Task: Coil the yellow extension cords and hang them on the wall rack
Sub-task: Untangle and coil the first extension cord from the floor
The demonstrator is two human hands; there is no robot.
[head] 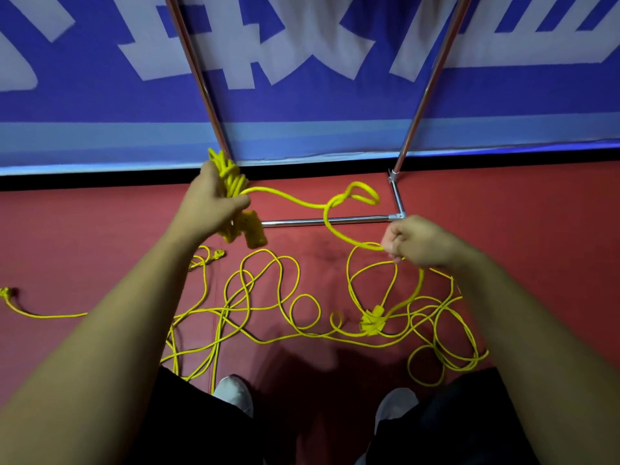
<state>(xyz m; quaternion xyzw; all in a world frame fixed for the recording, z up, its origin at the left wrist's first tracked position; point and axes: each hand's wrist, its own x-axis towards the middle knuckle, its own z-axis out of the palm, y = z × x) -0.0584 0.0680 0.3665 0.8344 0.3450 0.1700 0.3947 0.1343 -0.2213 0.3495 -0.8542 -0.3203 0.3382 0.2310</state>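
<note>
A loose yellow plug end (6, 292) lies far left on the red floor (100, 236). The left hand (214, 199) grips a coiled cord bundle (231, 182) near the metal rack frame (322, 221). One strand (302, 203) arcs across to the right hand (412, 241), pinched shut on it. Tangled cords (302, 317) sprawl below.

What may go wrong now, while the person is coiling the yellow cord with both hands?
1. The strand between the left hand and the right hand has a twisted loop; pulled tight, it may kink or knot.
2. The loose cord on the floor overlaps itself many times and could tangle when drawn up.
3. Cord lies close to the shoes, so tripping seems possible.
</note>
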